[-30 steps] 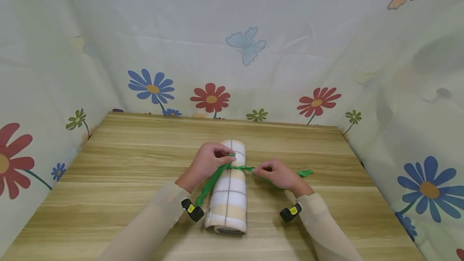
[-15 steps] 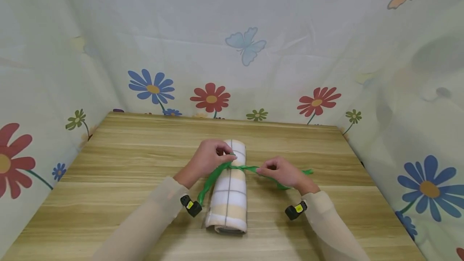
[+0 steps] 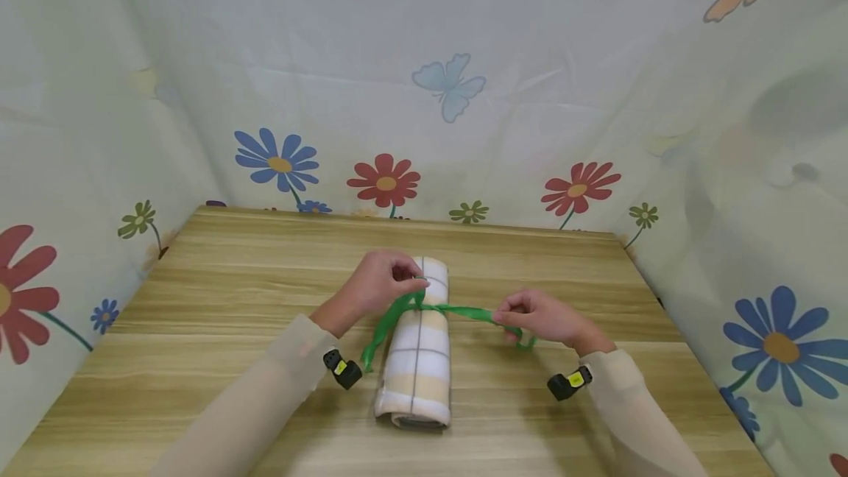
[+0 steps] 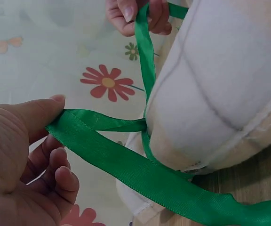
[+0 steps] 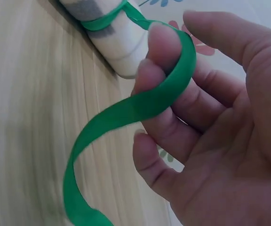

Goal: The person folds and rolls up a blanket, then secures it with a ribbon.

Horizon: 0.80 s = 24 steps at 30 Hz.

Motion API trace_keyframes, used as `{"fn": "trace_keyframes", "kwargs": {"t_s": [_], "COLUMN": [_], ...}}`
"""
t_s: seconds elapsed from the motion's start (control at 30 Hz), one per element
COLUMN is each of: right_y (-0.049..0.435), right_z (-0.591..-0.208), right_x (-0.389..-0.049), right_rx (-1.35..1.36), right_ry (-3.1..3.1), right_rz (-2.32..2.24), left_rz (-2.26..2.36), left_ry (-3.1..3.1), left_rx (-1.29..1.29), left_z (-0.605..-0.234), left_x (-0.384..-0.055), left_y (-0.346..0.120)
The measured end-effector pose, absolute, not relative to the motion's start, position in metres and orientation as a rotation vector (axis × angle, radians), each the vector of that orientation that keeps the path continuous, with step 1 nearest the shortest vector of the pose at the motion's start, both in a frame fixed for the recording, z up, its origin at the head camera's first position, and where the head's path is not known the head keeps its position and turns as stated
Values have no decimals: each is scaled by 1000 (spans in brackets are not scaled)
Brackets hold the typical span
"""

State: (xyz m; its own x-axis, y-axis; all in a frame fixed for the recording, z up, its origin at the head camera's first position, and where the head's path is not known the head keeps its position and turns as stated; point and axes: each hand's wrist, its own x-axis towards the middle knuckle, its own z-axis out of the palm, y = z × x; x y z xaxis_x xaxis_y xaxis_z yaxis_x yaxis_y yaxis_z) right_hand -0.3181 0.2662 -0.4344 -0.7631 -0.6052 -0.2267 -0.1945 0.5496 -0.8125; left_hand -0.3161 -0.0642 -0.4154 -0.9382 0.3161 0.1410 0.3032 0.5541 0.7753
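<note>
A rolled-up towel (image 3: 417,366) with white and beige bands and thin grey lines lies lengthwise on the table. Green ribbon (image 3: 467,311) goes around its upper half and crosses on top. My left hand (image 3: 375,284) pinches a folded loop of ribbon (image 4: 126,165) between thumb and index finger, just above the towel's left side. A loose tail hangs from it to the lower left. To the towel's right, my right hand (image 3: 539,316) holds the other length, drawn out sideways. The right wrist view has this ribbon (image 5: 147,103) running over the curled fingers, its end dangling below.
The wood-grain table (image 3: 265,256) extends around the towel. Pale curtains (image 3: 450,20) printed with flowers and butterflies close off the back and both sides. A small black camera (image 3: 342,369) sits on the left wrist and another black camera (image 3: 570,383) on the right.
My right hand has moved to the right along the ribbon, and the stretch from the towel to it is longer. The left hand has shifted slightly up and left, raising a small loop.
</note>
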Motion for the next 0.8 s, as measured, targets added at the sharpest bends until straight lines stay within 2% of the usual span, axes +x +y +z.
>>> {"fn": "trace_keyframes", "kwargs": {"t_s": [0.4,0.63,0.8], "right_y": [307,325,313], "right_z": [-399,-363,-329], "right_x": [-324,-355,-384], "right_rx": [-596,-574,-587], "right_ry": [2285,2383,2517], "right_rz": [-952,-723,-479], "left_rz": [1331,1307,1261], "left_ry": [2750,2750,2755], "left_rx": [633,664,673], "left_z": [-412,-411,-406], "left_x": [-318,-317,-313], "left_y": [-71,-72,-70]}}
